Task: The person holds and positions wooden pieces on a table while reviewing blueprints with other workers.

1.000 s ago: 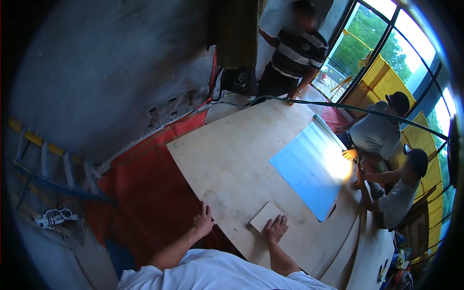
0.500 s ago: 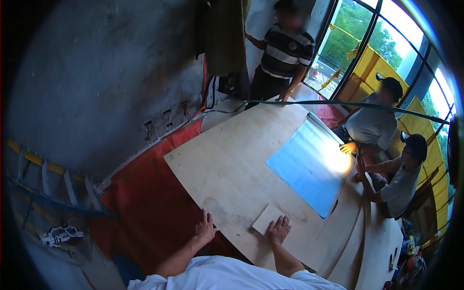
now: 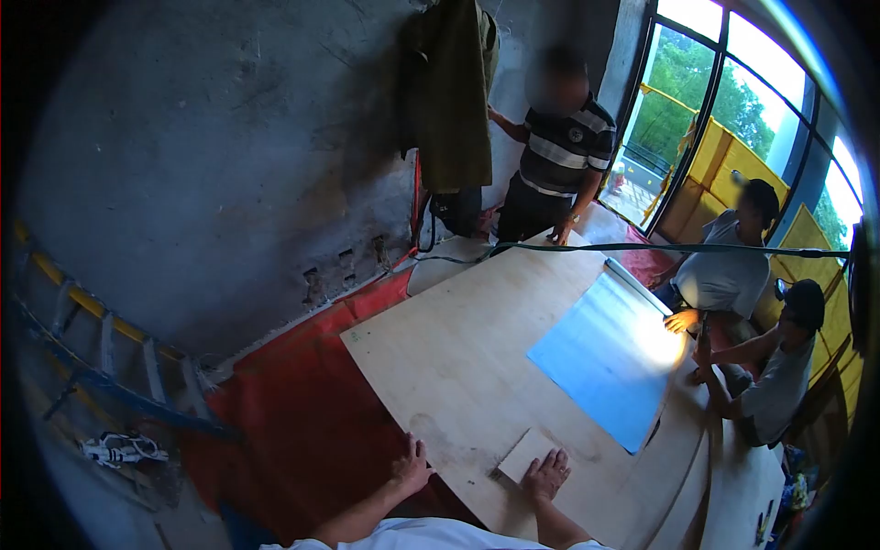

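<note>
My left hand (image 3: 412, 468) rests at the near left edge of a large plywood sheet (image 3: 431, 339), its fingers stretched out over the edge. My right hand (image 3: 547, 475) lies flat with fingers spread on a small square of pale board (image 3: 519, 455), which sits on top of the sheet. Across the far right part of the plywood is a blue sheet (image 3: 600, 353), rolled up along its far edge. A bright patch of light falls on its right side.
A person in a striped shirt (image 3: 573, 151) stands at the far end, one hand on the plywood. Two people in grey shirts (image 3: 729, 261) are at the right, one with a hand by the blue sheet. A strap (image 3: 660, 247) crosses above. A ladder (image 3: 105, 344) lies left.
My view has shifted, so the scene sits lower and further right. Both hands stay at about the same places on the plywood and the small board.
</note>
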